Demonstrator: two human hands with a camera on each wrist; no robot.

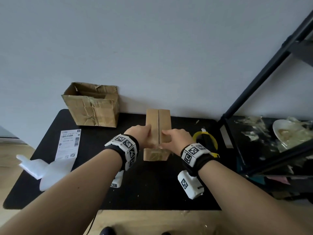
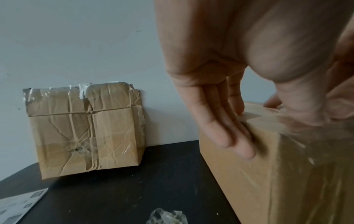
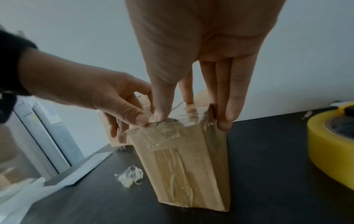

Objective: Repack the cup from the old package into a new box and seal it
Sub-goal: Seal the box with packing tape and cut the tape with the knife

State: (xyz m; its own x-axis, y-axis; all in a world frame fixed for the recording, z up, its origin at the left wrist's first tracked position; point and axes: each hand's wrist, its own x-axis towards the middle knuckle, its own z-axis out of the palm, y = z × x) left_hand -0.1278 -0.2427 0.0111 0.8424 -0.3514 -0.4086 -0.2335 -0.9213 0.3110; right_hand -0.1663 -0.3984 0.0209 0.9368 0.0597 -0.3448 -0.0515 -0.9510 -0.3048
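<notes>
1. the new box (image 1: 158, 131) stands closed on the black mat (image 1: 84, 192), clear tape on its near end; the top seam looks mostly untaped, so sealing seems unfinished.
2. left hand (image 1: 141, 135) and right hand (image 1: 176, 138) lie flat-fingered, pressing tape at the near top edge.
3. the old package (image 1: 93, 106) stands open by the wall; the cup is unseen, presumably inside the new box.
</notes>
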